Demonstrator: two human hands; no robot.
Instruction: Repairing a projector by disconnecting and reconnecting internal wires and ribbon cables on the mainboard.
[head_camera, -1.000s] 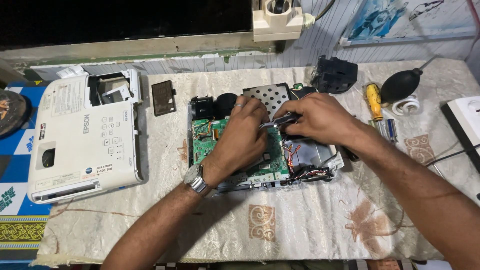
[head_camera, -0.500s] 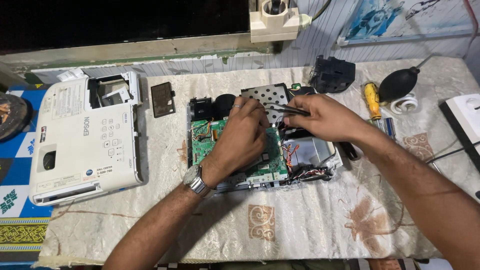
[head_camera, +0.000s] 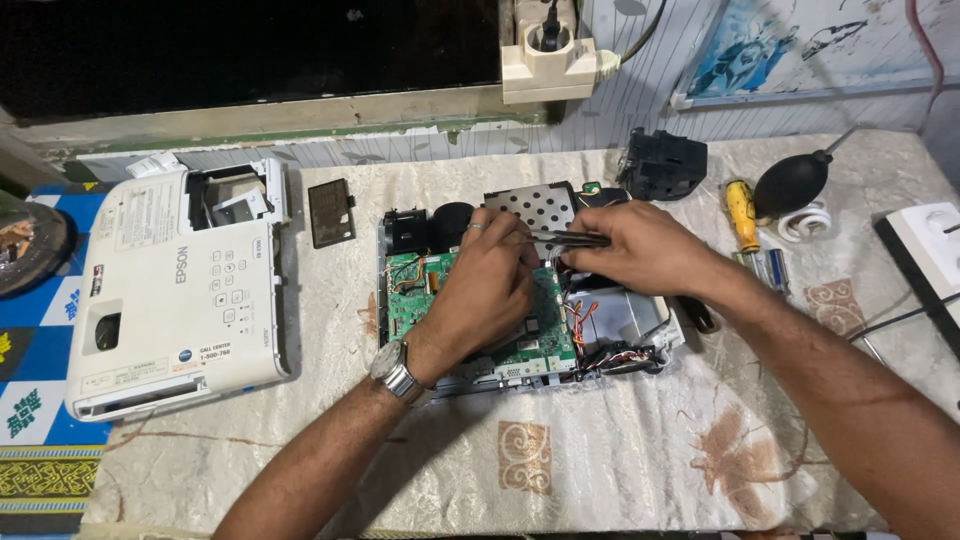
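Right hand (head_camera: 640, 250) has shifted left, its pliers (head_camera: 570, 238) meeting left hand (head_camera: 485, 290).

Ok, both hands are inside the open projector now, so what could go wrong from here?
The metal tool in the right hand could slip and scratch the green circuit board. The left hand leans on that board and may strain it. The loose coloured wires could snag.

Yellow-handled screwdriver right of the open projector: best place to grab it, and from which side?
Take the screwdriver by its yellow handle, the thick part at the far end, coming down from above with fingers across its width. It lies flat on the tablecloth, pointing roughly toward the near edge. The black air blower lies close on its right and the right hand is on its left, so a side approach looks tighter.
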